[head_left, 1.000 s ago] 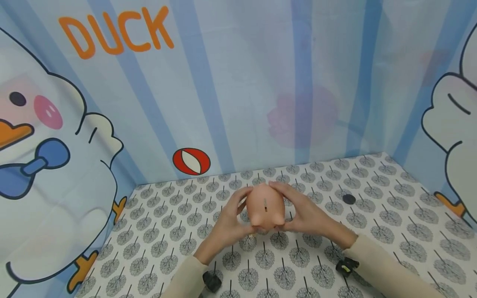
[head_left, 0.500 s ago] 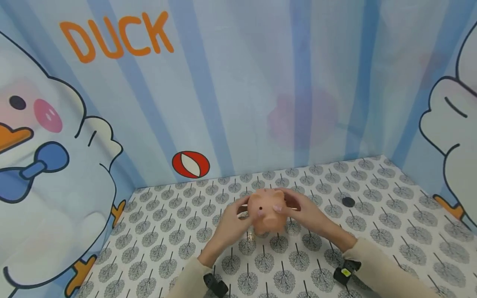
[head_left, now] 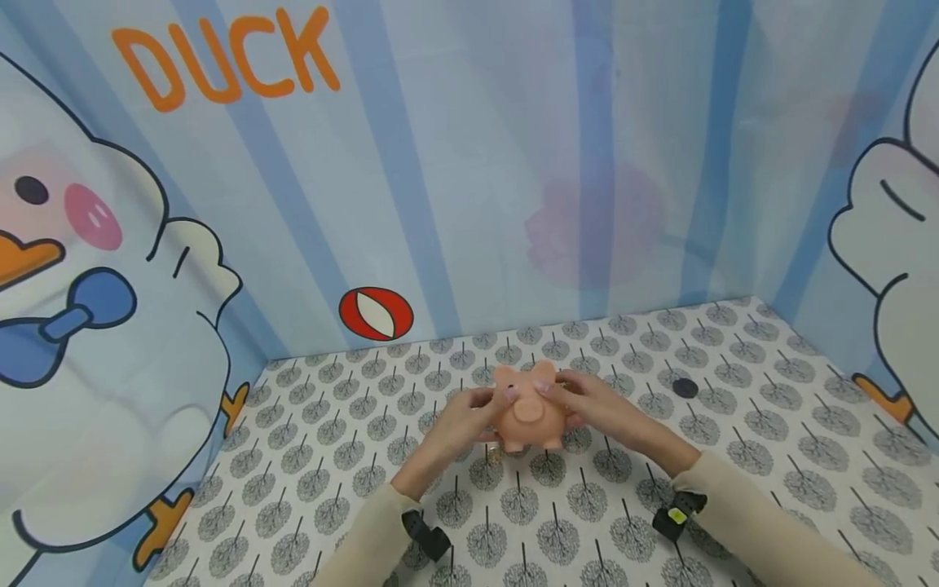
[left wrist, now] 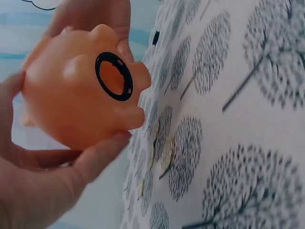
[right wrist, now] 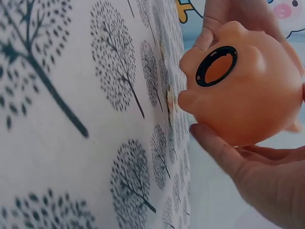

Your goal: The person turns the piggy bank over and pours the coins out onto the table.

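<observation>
Both hands hold an orange-pink piggy bank [head_left: 534,424] upright just above the patterned cloth, snout toward the head camera. The left hand [head_left: 462,424] grips its left side, the right hand [head_left: 612,412] its right, with thumbs on the face near the eyes. In the left wrist view, the piggy bank's belly shows a round opening in a black ring [left wrist: 125,90], with orange inside. Several coins [left wrist: 167,153] lie on the cloth below; in the head view, the coins [head_left: 493,451] are partly hidden by the bank and left hand.
A black disc [head_left: 685,387] lies on the tree-print cloth [head_left: 323,489] right of the hands. Behind stands a blue striped curtain [head_left: 499,163] with printed ducks at both sides. Each wrist wears a black strapped device [head_left: 425,536].
The piggy bank has rotated from showing its slotted back to showing its snout, with feet now pointing down. Both thumbs have moved up onto its face. The black disc stays put.
</observation>
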Motion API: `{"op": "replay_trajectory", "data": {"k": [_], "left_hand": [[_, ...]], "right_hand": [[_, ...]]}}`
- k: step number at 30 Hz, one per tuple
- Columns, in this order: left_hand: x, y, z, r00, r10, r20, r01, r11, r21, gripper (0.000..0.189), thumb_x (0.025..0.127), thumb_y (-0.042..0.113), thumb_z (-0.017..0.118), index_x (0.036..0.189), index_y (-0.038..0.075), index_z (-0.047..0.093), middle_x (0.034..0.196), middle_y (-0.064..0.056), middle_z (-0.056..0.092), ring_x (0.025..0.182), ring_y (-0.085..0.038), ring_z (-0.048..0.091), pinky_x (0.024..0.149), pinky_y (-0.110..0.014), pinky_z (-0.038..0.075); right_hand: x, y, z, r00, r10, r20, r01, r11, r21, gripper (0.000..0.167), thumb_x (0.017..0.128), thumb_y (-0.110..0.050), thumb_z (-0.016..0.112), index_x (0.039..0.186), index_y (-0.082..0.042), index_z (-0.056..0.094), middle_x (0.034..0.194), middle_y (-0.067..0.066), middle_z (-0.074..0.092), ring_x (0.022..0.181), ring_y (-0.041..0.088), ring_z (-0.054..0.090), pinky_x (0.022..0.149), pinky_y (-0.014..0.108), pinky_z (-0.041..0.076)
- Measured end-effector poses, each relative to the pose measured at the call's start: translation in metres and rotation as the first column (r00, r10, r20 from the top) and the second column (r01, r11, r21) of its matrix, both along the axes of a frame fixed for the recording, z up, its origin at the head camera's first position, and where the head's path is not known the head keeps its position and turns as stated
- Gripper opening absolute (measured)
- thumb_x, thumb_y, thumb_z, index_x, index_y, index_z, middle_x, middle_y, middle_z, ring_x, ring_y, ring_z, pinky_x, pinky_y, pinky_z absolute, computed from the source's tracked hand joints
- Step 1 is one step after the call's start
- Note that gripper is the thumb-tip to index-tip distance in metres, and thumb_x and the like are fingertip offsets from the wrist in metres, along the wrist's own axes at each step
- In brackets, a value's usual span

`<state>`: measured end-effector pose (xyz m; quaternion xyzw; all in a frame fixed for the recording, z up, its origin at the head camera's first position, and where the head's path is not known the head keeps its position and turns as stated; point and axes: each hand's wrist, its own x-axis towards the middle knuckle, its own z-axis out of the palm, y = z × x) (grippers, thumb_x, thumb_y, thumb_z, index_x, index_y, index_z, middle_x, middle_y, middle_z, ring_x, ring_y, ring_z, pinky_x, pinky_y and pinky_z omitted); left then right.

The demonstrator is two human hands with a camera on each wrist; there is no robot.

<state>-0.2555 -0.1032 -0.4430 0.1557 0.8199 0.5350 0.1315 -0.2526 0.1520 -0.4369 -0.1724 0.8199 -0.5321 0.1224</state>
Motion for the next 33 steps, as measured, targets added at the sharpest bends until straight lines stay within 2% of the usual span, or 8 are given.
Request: {"op": "replay_trajectory", "data": {"k": [2, 5, 8, 11, 17, 24, 29, 33], "left_hand": [[0.0, -0.003, 0.0, 1.0, -0.008, -0.03, 0.008, 1.0, 0.004, 0.072, 0.097, 0.054, 0.072, 0.153, 0.011, 0.055, 0.144, -0.011, 0.066, 0.126, -0.027, 0.069, 0.102, -0.037, 0.064], [0.0, -0.009, -0.002, 0.996, -0.052, -0.074, 0.054, 0.998, 0.019, 0.09, 0.086, 0.036, 0.088, 0.161, 0.013, 0.043, 0.159, -0.01, 0.052, 0.141, -0.031, 0.058, 0.111, -0.04, 0.06], [0.001, -0.011, -0.004, 0.986, -0.097, -0.137, 0.098, 0.995, 0.003, 0.106, 0.075, 0.027, 0.097, 0.163, 0.016, 0.039, 0.16, -0.007, 0.047, 0.146, -0.031, 0.052, 0.114, -0.037, 0.057], [0.002, -0.012, -0.004, 0.975, -0.1, -0.197, 0.097, 0.995, -0.027, 0.11, 0.069, 0.024, 0.101, 0.161, 0.015, 0.043, 0.156, -0.005, 0.049, 0.145, -0.027, 0.052, 0.117, -0.034, 0.054], [0.008, -0.012, -0.006, 0.967, -0.085, -0.241, 0.065, 0.994, -0.089, 0.112, 0.067, 0.018, 0.101, 0.161, 0.012, 0.04, 0.159, -0.008, 0.046, 0.147, -0.027, 0.05, 0.119, -0.034, 0.052], [0.014, -0.012, -0.008, 0.963, -0.076, -0.259, 0.05, 0.993, -0.107, 0.114, 0.07, 0.021, 0.1, 0.164, 0.017, 0.035, 0.165, -0.003, 0.044, 0.153, -0.024, 0.045, 0.123, -0.035, 0.048], [0.006, -0.013, 0.002, 0.949, -0.094, -0.3, 0.086, 0.995, -0.041, 0.112, 0.069, 0.019, 0.101, 0.162, 0.017, 0.039, 0.163, -0.001, 0.047, 0.152, -0.025, 0.047, 0.123, -0.036, 0.048], [0.001, -0.013, 0.01, 0.942, -0.104, -0.319, 0.094, 0.994, -0.047, 0.112, 0.069, 0.017, 0.101, 0.163, 0.015, 0.04, 0.162, 0.0, 0.048, 0.152, -0.024, 0.047, 0.123, -0.035, 0.047]], "right_hand": [[0.0, 0.004, 0.0, 0.998, 0.037, -0.046, -0.038, 0.999, -0.009, 0.071, 0.104, -0.044, 0.064, 0.159, -0.004, 0.042, 0.155, 0.025, 0.052, 0.137, 0.044, 0.059, 0.111, 0.053, 0.058], [0.001, 0.008, 0.0, 0.989, 0.109, -0.103, -0.114, 0.993, -0.044, 0.084, 0.097, -0.03, 0.078, 0.163, -0.004, 0.033, 0.167, 0.026, 0.036, 0.148, 0.05, 0.046, 0.118, 0.057, 0.051], [0.002, 0.008, -0.001, 0.979, 0.147, -0.141, -0.155, 0.987, -0.049, 0.097, 0.087, -0.023, 0.087, 0.163, -0.001, 0.031, 0.169, 0.026, 0.031, 0.149, 0.052, 0.043, 0.118, 0.057, 0.05], [0.003, 0.006, -0.004, 0.976, 0.145, -0.162, -0.151, 0.988, -0.025, 0.105, 0.08, -0.023, 0.092, 0.163, -0.004, 0.032, 0.169, 0.023, 0.034, 0.147, 0.051, 0.047, 0.116, 0.056, 0.052], [0.004, 0.002, -0.012, 0.963, 0.16, -0.219, -0.164, 0.986, -0.002, 0.109, 0.075, -0.022, 0.096, 0.164, -0.011, 0.035, 0.166, 0.023, 0.04, 0.143, 0.051, 0.052, 0.113, 0.055, 0.055], [0.007, 0.002, -0.012, 0.943, 0.154, -0.296, -0.148, 0.988, 0.044, 0.109, 0.074, -0.02, 0.097, 0.164, -0.012, 0.035, 0.166, 0.02, 0.041, 0.143, 0.048, 0.053, 0.113, 0.049, 0.057], [0.009, 0.002, -0.003, 0.922, 0.1, -0.375, -0.095, 0.995, 0.031, 0.104, 0.074, -0.015, 0.096, 0.162, -0.01, 0.04, 0.163, 0.019, 0.047, 0.138, 0.045, 0.059, 0.11, 0.045, 0.06], [0.008, 0.002, -0.001, 0.914, 0.075, -0.4, -0.075, 0.997, 0.015, 0.1, 0.076, -0.011, 0.095, 0.161, -0.011, 0.041, 0.162, 0.019, 0.048, 0.136, 0.044, 0.06, 0.11, 0.047, 0.059]]}}
